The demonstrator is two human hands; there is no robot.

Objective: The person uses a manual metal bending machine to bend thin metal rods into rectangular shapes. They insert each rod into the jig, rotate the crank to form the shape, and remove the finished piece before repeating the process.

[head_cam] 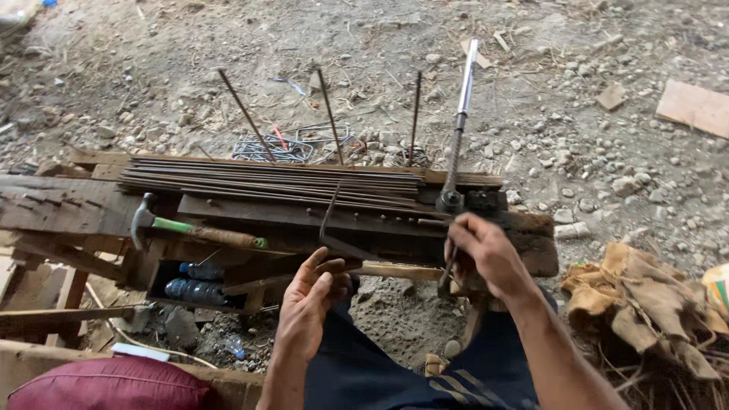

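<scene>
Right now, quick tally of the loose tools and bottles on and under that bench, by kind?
Hammer: 1
Bending lever: 1
Plastic bottles: 2
Upright rods: 3
Total: 7
The flat rod bundle is too tightly packed to count. The right hand grips a rod by the lever; the left hand is open, touching a bent rod.

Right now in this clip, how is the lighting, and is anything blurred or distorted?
Head view: soft, even daylight, no glare; the right hand and left hand look slightly soft, the hammer and rod bundle fairly sharp; wide-angle distortion stretches the edges.
</scene>
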